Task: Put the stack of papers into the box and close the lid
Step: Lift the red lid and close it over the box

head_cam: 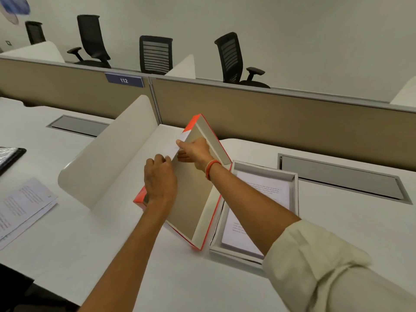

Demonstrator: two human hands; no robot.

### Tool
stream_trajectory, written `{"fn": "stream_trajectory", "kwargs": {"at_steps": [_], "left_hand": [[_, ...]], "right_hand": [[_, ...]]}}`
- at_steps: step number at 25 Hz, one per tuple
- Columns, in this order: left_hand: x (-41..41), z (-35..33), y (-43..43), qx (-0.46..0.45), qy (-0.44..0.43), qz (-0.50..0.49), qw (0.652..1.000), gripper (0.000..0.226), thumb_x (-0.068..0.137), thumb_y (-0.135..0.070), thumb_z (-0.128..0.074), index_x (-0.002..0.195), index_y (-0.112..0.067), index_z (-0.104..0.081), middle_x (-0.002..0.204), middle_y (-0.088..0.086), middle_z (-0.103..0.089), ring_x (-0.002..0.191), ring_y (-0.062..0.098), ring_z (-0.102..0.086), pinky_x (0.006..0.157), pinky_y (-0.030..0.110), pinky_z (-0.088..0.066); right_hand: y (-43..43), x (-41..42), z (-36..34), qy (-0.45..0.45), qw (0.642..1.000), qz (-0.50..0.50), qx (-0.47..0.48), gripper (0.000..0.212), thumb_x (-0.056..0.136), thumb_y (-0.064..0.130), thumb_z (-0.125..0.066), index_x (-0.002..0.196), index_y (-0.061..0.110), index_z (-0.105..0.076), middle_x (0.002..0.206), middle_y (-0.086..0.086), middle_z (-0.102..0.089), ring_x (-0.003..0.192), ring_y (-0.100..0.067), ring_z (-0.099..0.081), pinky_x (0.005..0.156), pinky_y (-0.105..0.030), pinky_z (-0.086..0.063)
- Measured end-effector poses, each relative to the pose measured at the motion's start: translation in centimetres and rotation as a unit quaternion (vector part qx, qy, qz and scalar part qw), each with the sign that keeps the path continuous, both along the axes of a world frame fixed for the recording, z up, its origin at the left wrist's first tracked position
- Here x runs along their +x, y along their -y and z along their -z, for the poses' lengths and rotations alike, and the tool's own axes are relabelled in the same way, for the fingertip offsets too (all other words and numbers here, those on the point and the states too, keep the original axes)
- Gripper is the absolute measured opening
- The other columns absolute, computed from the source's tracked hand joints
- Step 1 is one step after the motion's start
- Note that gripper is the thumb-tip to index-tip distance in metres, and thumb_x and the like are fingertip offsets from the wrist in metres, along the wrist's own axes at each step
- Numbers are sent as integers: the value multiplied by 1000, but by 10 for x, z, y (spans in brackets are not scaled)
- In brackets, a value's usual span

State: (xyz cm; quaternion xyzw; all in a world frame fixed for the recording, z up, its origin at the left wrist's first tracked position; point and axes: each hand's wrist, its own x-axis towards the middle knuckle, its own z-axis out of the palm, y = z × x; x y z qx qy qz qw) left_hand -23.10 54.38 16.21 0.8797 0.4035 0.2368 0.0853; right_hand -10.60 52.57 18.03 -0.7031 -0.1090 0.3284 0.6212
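lid (193,199) tilted, gripped by left hand (160,176) and right hand (194,152) | papers (258,206) in box (295,188)

Loose sheets (22,207) on desk (112,244); perhaps a tablet (10,157).

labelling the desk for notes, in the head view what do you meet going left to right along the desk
black folder → loose printed sheets → curved white divider → orange lid held by both hands → white box with the stack of papers
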Motion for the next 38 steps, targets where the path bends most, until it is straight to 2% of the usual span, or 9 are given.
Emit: {"fn": "stream_trajectory", "kwargs": {"at_steps": [4,10,15,19,24,28,32,35,38], "left_hand": [[8,-6,17,-6,-55,-1,998,43,91,-19,-62,131,-3,-57,124,16,-62,105,29,-57,90,38,-54],[3,-30,16,-163,80,36,983,49,86,-39,-69,123,-8,-65,125,11,-66,109,29,-63,90,38,-50],[2,-35,-20,-433,130,105,886,57,90,-55,-54,130,-15,-60,131,4,-64,110,21,-62,90,33,-47],[18,10,-20,-479,70,112,868,59,96,-48,-46,140,-9,-47,145,11,-51,127,29,-54,109,42,-42],[41,55,11,-572,66,133,807,61,99,-46,-40,144,-5,-40,150,16,-45,136,32,-47,117,46,-35],[59,78,39,-651,33,155,742,64,96,-56,-34,142,-12,-45,137,17,-58,124,35,-58,107,50,-46],[63,93,60,-752,69,181,630,56,91,-60,-46,127,-20,-62,120,14,-70,108,35,-69,86,52,-57],[64,93,64,-720,104,171,664,53,86,-62,-56,122,-25,-66,119,10,-72,105,31,-71,82,48,-59],[65,93,63,-645,130,170,734,40,92,-60,-46,119,-38,-65,118,2,-72,102,26,-72,79,43,-61]], "right_hand": [[8,1,-8,-20,1000,8,14,36,82,2,-73,114,-11,-61,114,-25,-68,99,-40,-69,77,-51,-61],[34,12,-15,-36,999,17,22,33,81,-6,-71,112,-15,-60,116,-28,-66,102,-42,-68,77,-47,-61],[80,34,-20,-67,996,35,55,21,84,-8,-67,100,-18,-61,118,-33,-64,100,-40,-68,76,-41,-57],[125,45,-31,-74,994,44,63,35,88,-1,-65,118,-16,-58,124,-27,-64,108,-38,-66,77,-38,-57],[178,47,-52,-75,993,33,84,27,92,7,-62,113,-10,-62,123,-21,-66,106,-32,-67,62,-25,-61],[214,51,-59,-88,989,14,115,32,94,10,-59,121,-8,-59,122,-19,-66,101,-27,-67,91,-39,-57],[253,61,-56,-103,981,6,162,23,96,13,-57,110,-3,-65,98,-8,-74,82,-18,-74,78,-32,-62],[292,72,-42,-64,987,33,145,22,96,19,-56,106,2,-68,95,-7,-76,80,-16,-76,73,-30,-63],[321,75,-12,26,998,56,32,45,93,41,-58,122,7,-63,117,-11,-70,100,-26,-72,89,-43,-59]]}}
